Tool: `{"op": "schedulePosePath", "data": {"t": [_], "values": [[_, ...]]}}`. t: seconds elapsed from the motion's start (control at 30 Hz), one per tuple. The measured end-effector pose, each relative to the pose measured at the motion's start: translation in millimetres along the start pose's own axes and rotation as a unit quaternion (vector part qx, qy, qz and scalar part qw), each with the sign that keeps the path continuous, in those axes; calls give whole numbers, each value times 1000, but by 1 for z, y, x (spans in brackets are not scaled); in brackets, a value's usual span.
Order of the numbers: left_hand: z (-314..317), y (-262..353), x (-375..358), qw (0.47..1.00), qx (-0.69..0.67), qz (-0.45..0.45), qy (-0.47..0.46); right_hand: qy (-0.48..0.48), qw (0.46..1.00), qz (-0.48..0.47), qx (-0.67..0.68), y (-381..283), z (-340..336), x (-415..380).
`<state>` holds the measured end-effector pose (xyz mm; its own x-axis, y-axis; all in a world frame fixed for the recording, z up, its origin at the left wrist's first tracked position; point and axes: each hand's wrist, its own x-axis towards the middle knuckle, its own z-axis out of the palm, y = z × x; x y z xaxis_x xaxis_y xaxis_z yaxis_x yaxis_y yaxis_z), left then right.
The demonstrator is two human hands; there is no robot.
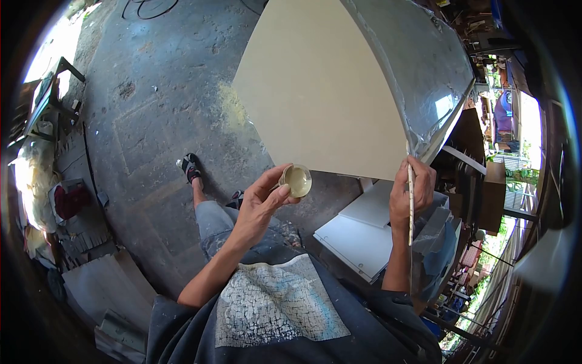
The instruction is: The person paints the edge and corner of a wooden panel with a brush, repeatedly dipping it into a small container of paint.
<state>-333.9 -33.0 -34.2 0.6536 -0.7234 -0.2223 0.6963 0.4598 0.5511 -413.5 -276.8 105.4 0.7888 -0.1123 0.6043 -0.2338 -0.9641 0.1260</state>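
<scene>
My left hand point(264, 197) grips a small round cup point(297, 181) with pale yellowish liquid in it, its mouth turned up toward me. A thin, light-coloured paintbrush point(411, 209) is pinched in my right hand point(413, 188), its tip pointing away from me. That tip is at the near corner of a large cream panel point(321, 85), where the panel meets a grey side covered in clear plastic film point(412, 60). Whether the bristles touch the surface is too small to tell.
White boards point(357, 233) are stacked low under the panel's near edge. On the left are a dark green bench point(48, 103) and flat cardboard sheets point(109, 288). Yellow overspray point(230, 106) marks the concrete floor point(163, 115). Brown wooden pieces point(492, 194) stand at the right.
</scene>
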Motion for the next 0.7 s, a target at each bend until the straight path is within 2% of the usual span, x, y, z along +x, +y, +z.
{"op": "schedulePosePath", "data": {"t": [0.17,0.27,0.33,0.37,0.4,0.5,0.53,0.7], "values": [[3,-1,2,1000,-4,9,-7,26,999,27,19,-6,-7,-6],[6,-3,4,1000,-17,0,-19,-30,981,87,169,-27,-16,-14],[11,-4,6,999,-28,-12,-28,-75,918,183,343,-50,-24,-16],[14,-4,7,999,-30,-17,-33,-98,869,230,427,-59,-27,-16],[17,-3,7,999,-31,-24,-38,-110,847,232,465,-64,-26,-17],[21,-3,6,997,-33,-37,-52,-190,843,208,458,-69,-30,-15],[22,-4,6,997,-34,-36,-60,-202,859,190,431,-71,-30,-15],[26,-1,3,996,-38,-44,-68,-195,886,129,400,-75,-21,-14]]}}
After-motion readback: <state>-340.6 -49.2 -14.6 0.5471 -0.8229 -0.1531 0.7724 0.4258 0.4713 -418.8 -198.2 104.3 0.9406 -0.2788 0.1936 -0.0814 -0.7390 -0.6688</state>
